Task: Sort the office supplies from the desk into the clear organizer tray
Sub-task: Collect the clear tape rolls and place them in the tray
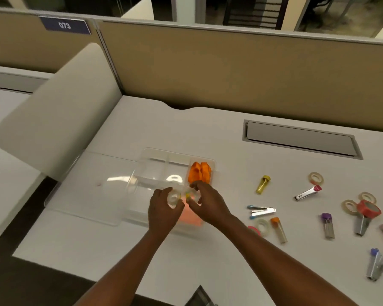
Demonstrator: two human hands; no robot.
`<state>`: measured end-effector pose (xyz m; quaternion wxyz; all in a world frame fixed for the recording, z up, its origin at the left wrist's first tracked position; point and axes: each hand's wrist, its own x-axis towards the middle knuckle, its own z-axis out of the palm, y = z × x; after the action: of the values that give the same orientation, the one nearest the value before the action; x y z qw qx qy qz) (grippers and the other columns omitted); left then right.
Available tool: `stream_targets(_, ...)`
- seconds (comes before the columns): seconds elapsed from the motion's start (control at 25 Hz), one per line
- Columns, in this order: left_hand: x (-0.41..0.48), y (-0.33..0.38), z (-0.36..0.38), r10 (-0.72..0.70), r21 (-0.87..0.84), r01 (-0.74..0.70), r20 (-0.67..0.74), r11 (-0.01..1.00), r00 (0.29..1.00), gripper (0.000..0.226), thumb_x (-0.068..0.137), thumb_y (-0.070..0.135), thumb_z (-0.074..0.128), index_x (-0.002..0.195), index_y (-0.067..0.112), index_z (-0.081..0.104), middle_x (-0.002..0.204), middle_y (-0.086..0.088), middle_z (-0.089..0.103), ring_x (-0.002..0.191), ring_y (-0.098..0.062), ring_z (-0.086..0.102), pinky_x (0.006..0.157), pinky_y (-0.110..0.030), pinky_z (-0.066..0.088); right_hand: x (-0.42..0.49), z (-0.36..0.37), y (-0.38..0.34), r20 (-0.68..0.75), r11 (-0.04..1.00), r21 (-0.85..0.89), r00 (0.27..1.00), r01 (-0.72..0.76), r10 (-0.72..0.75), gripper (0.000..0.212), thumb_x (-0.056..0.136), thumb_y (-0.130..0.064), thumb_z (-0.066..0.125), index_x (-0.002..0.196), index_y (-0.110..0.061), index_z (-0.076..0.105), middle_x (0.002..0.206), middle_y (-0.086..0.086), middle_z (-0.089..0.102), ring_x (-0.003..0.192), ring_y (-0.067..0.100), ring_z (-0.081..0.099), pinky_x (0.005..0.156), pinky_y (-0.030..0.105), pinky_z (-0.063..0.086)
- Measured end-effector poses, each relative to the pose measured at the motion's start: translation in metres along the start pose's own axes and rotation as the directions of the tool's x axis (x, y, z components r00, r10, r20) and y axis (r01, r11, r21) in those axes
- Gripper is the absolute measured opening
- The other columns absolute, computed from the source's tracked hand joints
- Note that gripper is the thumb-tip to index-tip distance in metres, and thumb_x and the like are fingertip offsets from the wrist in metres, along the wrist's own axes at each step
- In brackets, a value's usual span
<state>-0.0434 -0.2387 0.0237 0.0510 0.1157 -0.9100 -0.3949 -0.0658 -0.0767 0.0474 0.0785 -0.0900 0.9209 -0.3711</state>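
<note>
one wide head-worn view, looking forward and down from above the near edge of the table [208, 133], close over both forearms, facing the partition wall [230, 69] at the far side.

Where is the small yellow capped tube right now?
Head view: the yellow tube lies on the white desk, right of the clear organizer tray, left of the silver pink-tipped clipper.

Dim, warm indoor light; soft overall blur, white glare streaks on the clear organizer tray [155, 166], wide-angle bending at edges.
</note>
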Motion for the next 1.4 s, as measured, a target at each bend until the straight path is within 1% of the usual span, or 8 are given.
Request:
stream_targets(0.12,0.003,-0.026,-0.016,0.032,0.198,-0.041,0.049,0.979,0.998,0.053,0.078,0.029,0.077,0.125,0.009,0.062,0.111,-0.011,0.064,0.101,-0.028,0.062,0.083,-0.037,0.051,0.013,0.026,-0.017,0.044,0.998,-0.047,0.998,0.039,-0.037,0.047,0.088,-0.034,0.070,0.130,-0.020,0.055,0.130,-0.001,0.061,0.114,0.018,0.059,0.090,0.033,0.051)
stream_targets(0.32,0.008,-0.046,-0.022,0.079,0.416,-0.150,0.184,0.897,0.980,0.056,0.086,0.034,0.065,0.138,0.015,0.052,0.121,-0.007,0.062,0.104,-0.025,0.059,0.086,-0.033,0.047,0.029,0.054,-0.031,0.093,0.992,-0.122,0.995,0.044,-0.033,0.045,0.086,-0.025,0.073,0.129,-0.020,0.058,0.130,0.002,0.064,0.112,0.022,0.062,0.092,0.032,0.051)
stream_targets(0.52,0.014,-0.037,-0.019,0.089,0.314,-0.156,0.217,0.936,0.972,0.061,0.087,0.030,0.065,0.142,0.013,0.046,0.126,-0.009,0.058,0.112,-0.025,0.058,0.089,-0.034,0.050,0.030,0.054,-0.026,0.082,0.992,-0.117,0.996,0.047,-0.037,0.052,0.088,-0.028,0.070,0.137,-0.020,0.053,0.142,0.000,0.057,0.123,0.022,0.058,0.099,0.034,0.050)
stream_targets(0.68,0.016,-0.016,-0.012,0.165,0.191,-0.207,0.215,0.959,0.962,0.053,0.087,0.024,0.066,0.137,0.012,0.052,0.126,-0.010,0.058,0.112,-0.026,0.059,0.087,-0.035,0.053,0.021,0.039,-0.013,0.025,0.992,-0.113,0.998,0.055,-0.052,0.049,0.090,-0.032,0.065,0.136,-0.020,0.053,0.140,0.000,0.055,0.124,0.020,0.056,0.097,0.035,0.050)
stream_targets(0.88,0.013,0.028,0.021,0.265,0.150,-0.312,0.271,0.938,0.925,0.051,0.087,0.022,0.066,0.136,0.013,0.054,0.125,-0.010,0.059,0.114,-0.027,0.058,0.090,-0.039,0.053,-0.001,0.005,0.019,-0.060,0.994,-0.105,0.998,-0.020,0.014,0.042,0.094,-0.030,0.058,0.135,-0.022,0.054,0.139,0.000,0.056,0.119,0.022,0.059,0.098,0.039,0.052)
stream_targets(1.08,-0.005,0.070,0.071,0.391,0.084,-0.447,0.362,0.891,0.847,0.042,0.086,0.021,0.069,0.125,0.012,0.061,0.118,-0.008,0.061,0.105,-0.025,0.060,0.081,-0.033,0.051,-0.037,-0.047,0.072,-0.131,0.986,-0.106,0.985,-0.129,0.114,0.041,0.094,-0.032,0.060,0.134,-0.022,0.053,0.133,-0.001,0.056,0.105,0.019,0.063,0.087,0.035,0.054)
stream_targets(1.24,-0.032,0.098,0.120,0.432,0.102,-0.538,0.481,0.836,0.763,0.033,0.087,0.032,0.065,0.117,0.018,0.064,0.109,-0.002,0.062,0.097,-0.019,0.059,0.073,-0.026,0.048,-0.074,-0.085,0.121,-0.175,0.967,-0.065,0.957,-0.248,0.233,0.038,0.093,-0.028,0.061,0.130,-0.021,0.056,0.130,0.000,0.058,0.110,0.020,0.062,0.091,0.038,0.052)
stream_targets(1.4,-0.060,0.123,0.170,0.389,0.218,-0.640,0.638,0.737,0.664,0.051,0.085,0.048,0.060,0.129,0.022,0.056,0.118,-0.002,0.057,0.102,-0.022,0.056,0.081,-0.031,0.047,-0.114,-0.120,0.171,-0.232,0.927,-0.046,0.907,-0.371,0.351,0.038,0.092,-0.028,0.061,0.129,-0.021,0.056,0.128,0.000,0.058,0.109,0.020,0.063,0.089,0.037,0.052)
